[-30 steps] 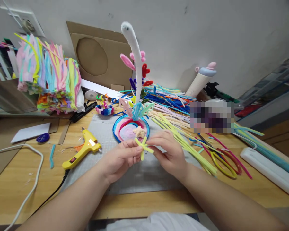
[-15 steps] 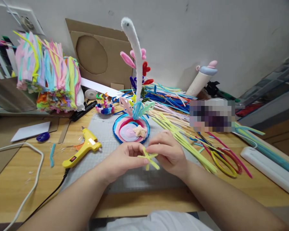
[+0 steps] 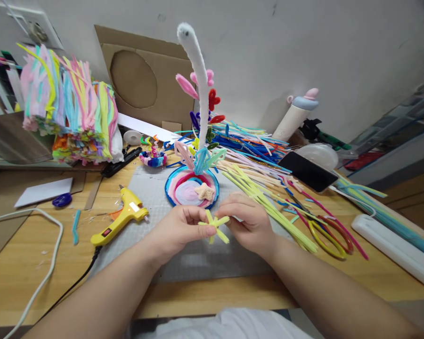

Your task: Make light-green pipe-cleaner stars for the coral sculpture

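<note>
A small yellow star bent from pipe cleaner (image 3: 217,223) is pinched between the thumb and fingers of my left hand (image 3: 175,233). At its right arm, the curled fingers of my right hand (image 3: 250,225) close on the tip; part of that grip is hidden. Just beyond my hands lies a round coiled base (image 3: 191,175) in blue, pink and white, bearing a beige star (image 3: 204,192). A tall white fuzzy stem (image 3: 200,80) rises behind it with coloured petals and loops. Yellow-green pipe cleaners (image 3: 268,202) lie beside my right hand.
A yellow hot glue gun (image 3: 122,216) and its black cord lie at left. Scissors (image 3: 327,235), a phone (image 3: 307,170) and a white power strip (image 3: 392,249) are at right. Pipe cleaner bundles (image 3: 70,103) stand back left, and a bottle (image 3: 295,115) leans by the wall.
The yellow star has turned a little between my fingers and now faces me more flatly. My hands have hardly moved, and the view has shifted slightly.
</note>
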Demonstrator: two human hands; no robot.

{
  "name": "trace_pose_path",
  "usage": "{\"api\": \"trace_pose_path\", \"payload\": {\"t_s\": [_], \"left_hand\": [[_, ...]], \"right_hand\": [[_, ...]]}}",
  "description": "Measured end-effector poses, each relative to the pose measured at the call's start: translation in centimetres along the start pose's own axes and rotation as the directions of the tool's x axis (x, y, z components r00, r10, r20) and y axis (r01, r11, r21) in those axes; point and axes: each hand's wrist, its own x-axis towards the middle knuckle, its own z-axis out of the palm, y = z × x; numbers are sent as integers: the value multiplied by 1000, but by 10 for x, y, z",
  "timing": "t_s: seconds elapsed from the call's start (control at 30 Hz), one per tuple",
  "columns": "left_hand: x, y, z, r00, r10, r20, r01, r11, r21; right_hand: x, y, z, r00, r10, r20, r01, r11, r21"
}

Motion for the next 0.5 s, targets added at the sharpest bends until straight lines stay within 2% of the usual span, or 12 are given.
{"api": "trace_pose_path", "payload": {"t_s": [0.13,0.27,0.4,0.5], "left_hand": [[1,-1,2,1000,22,-21,-22,1000,0],[1,-1,5,989,95,-115,-95,995,6],[1,0,6,961,175,-215,-159,983,87],[2,-2,5,926,255,-277,-203,958,203]], "right_hand": [[1,1,1,998,33,60,-37,998,58],[0,2,1,996,28,86,-36,995,90],[-2,2,1,996,49,79,-48,999,-10],[-2,0,-2,991,69,116,-55,992,-116]]}}
